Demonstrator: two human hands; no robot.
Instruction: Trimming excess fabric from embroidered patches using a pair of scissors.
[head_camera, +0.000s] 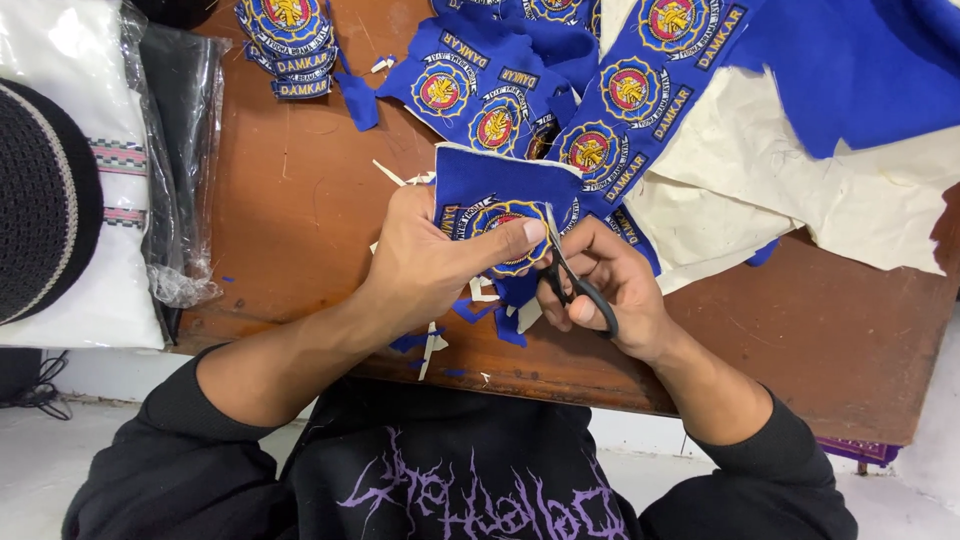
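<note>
The blue fabric piece with a round embroidered emblem in gold, red and white (495, 205) is held up just above the bench, pinched in the left hand (435, 255), whose thumb lies flat across the emblem's face. Its top edge is cut straight; the lower part hangs ragged between the two hands. The right hand (605, 285) is closed around the black-handled scissors (572, 275), fingers through the loops, with the thin blades pointing up and touching the emblem's right rim. Both hands are clamped on what they hold and sit close together.

Just beyond the hands lies a long strip of blue cloth carrying a row of the same round emblems (610, 110), resting on a crumpled sheet of cream backing cloth (790, 170) that spreads away to the right. Farther off to the left of the hands sits a small stack of cut-out emblems (288, 45). Blue and white fabric offcuts (470, 310) lie under and just below the hands. Well to the left are a clear plastic bag (185, 150) and a folded white cloth (75, 170).

The brown wooden bench (290, 210) is bare between the left hand and the bag, and its near edge runs just under the wrists.
</note>
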